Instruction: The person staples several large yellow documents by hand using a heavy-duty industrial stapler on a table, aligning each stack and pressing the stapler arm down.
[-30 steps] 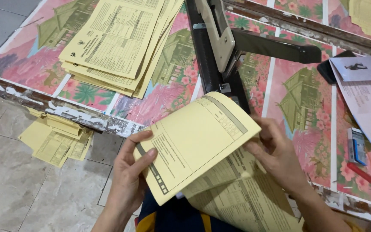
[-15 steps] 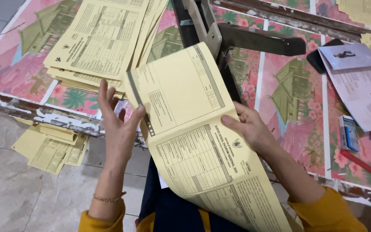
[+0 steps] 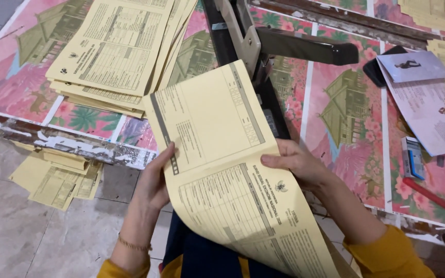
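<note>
Both my hands hold a folded set of yellow printed forms (image 3: 217,149) above my lap, at the table's near edge. My left hand (image 3: 156,177) grips the set's left edge, thumb on top. My right hand (image 3: 298,163) pinches the right edge at the fold. The upper half of the forms lies over the base of a large long-arm stapler (image 3: 253,46), whose black handle (image 3: 305,50) points right. A stack of the same yellow forms (image 3: 114,51) rests on the table to the left.
The table carries a pink flowered cloth (image 3: 346,108) and has a worn wooden edge (image 3: 57,141). More yellow sheets (image 3: 57,177) lie on the tiled floor below. At right are grey booklets (image 3: 428,113), a small blue box (image 3: 413,157) and a red stick (image 3: 436,198).
The folded forms have swung down and right, flatter toward the stapler. My left hand slid from the upper left edge down to the fold. The view shifted slightly.
</note>
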